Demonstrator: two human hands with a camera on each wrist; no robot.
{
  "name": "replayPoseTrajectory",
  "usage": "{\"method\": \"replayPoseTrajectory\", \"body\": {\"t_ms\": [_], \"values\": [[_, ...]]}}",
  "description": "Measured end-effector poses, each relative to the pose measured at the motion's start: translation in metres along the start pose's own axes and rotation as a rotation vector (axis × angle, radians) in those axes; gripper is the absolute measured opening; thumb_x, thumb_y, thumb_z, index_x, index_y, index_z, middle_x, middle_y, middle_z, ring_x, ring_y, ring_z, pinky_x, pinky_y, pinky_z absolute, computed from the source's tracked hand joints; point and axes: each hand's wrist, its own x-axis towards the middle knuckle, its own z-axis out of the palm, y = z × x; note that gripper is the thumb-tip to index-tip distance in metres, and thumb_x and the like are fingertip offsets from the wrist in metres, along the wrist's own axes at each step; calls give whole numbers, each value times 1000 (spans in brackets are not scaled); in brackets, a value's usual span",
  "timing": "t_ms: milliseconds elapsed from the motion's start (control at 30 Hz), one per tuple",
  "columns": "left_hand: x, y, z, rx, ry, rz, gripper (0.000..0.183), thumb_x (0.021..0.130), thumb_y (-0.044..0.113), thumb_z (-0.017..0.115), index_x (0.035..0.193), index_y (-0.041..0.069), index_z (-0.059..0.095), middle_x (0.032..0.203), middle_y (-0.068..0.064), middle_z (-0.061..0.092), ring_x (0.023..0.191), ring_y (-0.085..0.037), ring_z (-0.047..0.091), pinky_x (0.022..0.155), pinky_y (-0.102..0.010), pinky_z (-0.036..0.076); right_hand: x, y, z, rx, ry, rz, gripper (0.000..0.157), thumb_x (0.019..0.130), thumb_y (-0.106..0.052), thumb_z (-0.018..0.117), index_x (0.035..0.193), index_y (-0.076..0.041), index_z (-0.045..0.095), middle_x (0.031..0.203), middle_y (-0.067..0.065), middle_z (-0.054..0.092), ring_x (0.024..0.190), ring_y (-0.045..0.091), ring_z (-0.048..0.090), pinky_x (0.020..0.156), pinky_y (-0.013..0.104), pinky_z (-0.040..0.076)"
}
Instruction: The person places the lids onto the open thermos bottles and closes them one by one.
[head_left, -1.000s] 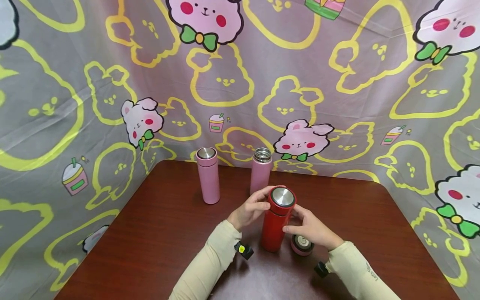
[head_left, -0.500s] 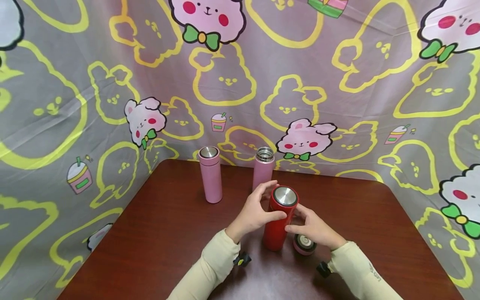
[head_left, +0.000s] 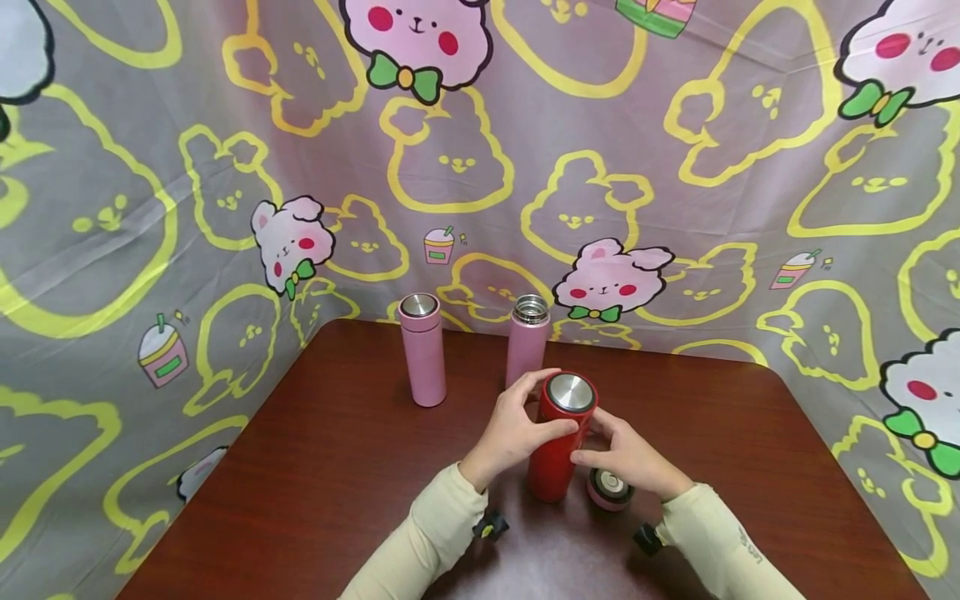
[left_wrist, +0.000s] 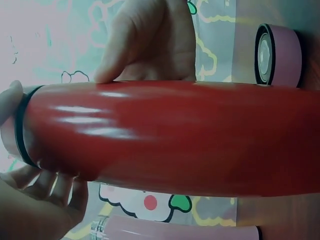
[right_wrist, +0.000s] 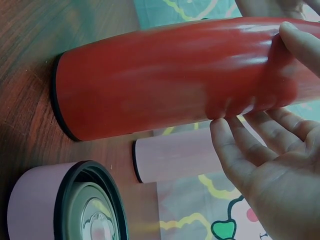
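A red thermos flask (head_left: pixel 552 467) with a steel-topped lid (head_left: pixel 572 392) stands upright on the table in the head view. My left hand (head_left: pixel 510 433) grips its upper part, thumb across the front near the lid seam and fingers on the far side. Lower down, on the right, my right hand (head_left: pixel 633 457) holds the red body (right_wrist: pixel 150 85) between thumb and fingers. Beside the flask's base lies a loose pink lid (head_left: pixel 610 490), its inner side upward. In the left wrist view my left fingers (left_wrist: pixel 60 192) touch the flask near the dark ring under the lid.
Behind the left hand stands a pink thermos (head_left: pixel 527 342) without a lid, its steel mouth showing. Farther left is a second pink thermos (head_left: pixel 424 358) with its lid on. The brown table (head_left: pixel 330 467) ends at a patterned cloth (head_left: pixel 480 200) hanging behind and at the sides.
My left hand loosened from the red lid, opened wider, then settled back round the flask's upper part with the thumb lower. The right hand keeps its hold.
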Motion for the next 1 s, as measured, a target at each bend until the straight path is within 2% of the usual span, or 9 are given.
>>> {"method": "replayPoseTrajectory", "body": {"t_ms": [100,167,300,433,533,667,833,1000], "values": [[1,1,-3,-36,-39,7,62,80,13,76,135,8,48,118,-5,58,102,-15,55,87,-35,48,0,-1,0,-4,5,-1,59,87,-10,68,137,0,40,125,19,53,105,25,61,86,32,51],[1,8,-6,-82,-73,3,61,81,12,75,135,4,47,118,-10,58,101,-13,55,87,-34,48,0,-1,0,-5,7,-6,59,87,-10,69,137,0,40,126,19,52,105,24,60,86,34,50],[0,19,-13,-201,-143,-12,64,83,24,74,135,-1,45,119,-13,58,98,-6,55,84,-29,50,0,-2,1,-14,8,-10,60,87,-11,69,138,-1,39,128,18,51,107,24,60,88,37,49],[5,2,-13,-264,-190,-18,71,82,35,74,137,2,44,122,-11,57,99,-7,55,84,-30,51,0,-2,1,-14,9,-7,60,87,-11,69,138,-1,39,128,18,51,107,24,60,87,33,50],[10,-14,-11,-286,-216,-19,70,83,34,73,139,5,44,124,-10,56,103,-11,55,87,-32,50,0,-2,1,-14,9,-3,61,86,-11,69,138,-1,39,128,19,52,107,25,60,87,32,50],[15,-23,-11,-329,-249,15,69,83,38,72,139,8,45,125,-9,56,107,-15,55,90,-33,47,0,-1,0,-20,7,-1,61,86,-12,70,138,-1,39,127,18,52,106,24,60,88,33,50],[20,-32,-11,-451,-325,43,79,80,49,70,138,3,43,122,-11,58,106,-16,56,91,-36,47,1,0,-1,-28,6,0,60,87,-13,69,137,-1,39,127,17,53,105,24,60,87,32,50],[24,-38,-11,-550,-408,61,81,83,47,67,142,1,36,124,-9,57,112,-19,54,96,-41,43,1,0,0,-29,4,1,61,87,-13,69,138,-1,38,127,17,53,106,25,60,87,31,50]]}}
